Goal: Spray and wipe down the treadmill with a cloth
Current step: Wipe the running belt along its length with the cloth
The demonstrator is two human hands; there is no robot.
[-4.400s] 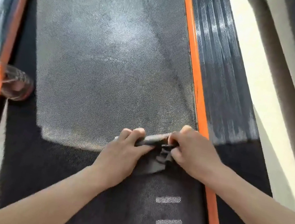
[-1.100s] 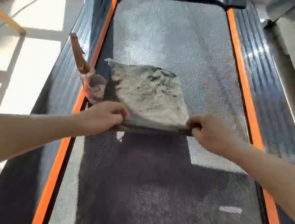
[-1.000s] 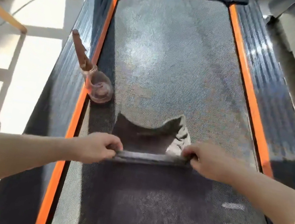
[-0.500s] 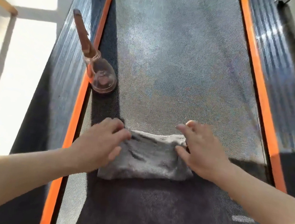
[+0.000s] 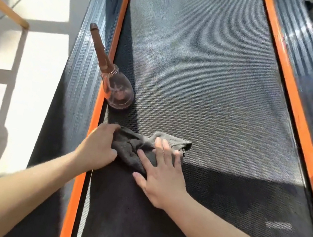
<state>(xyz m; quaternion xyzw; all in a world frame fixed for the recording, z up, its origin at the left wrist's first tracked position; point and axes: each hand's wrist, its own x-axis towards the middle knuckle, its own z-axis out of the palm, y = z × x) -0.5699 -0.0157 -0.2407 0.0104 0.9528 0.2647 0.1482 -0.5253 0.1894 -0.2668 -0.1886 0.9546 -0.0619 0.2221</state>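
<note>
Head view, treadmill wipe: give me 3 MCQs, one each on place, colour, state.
1. Where is the spray bottle?
A. On the floor
B. On the belt, at its left edge
C. In a hand

2. What colour are the stripes along the belt?
A. Orange
B. Green
C. White

3. How is the right hand on the cloth?
A. Lifted clear of it
B. Fisted around it
C. Flat, fingers straight

B: it sits beside the left stripe, no hand on it.
A: both side stripes are orange.
C: its fingers lie spread on the cloth, while the left hand grips the cloth's other end.
</note>
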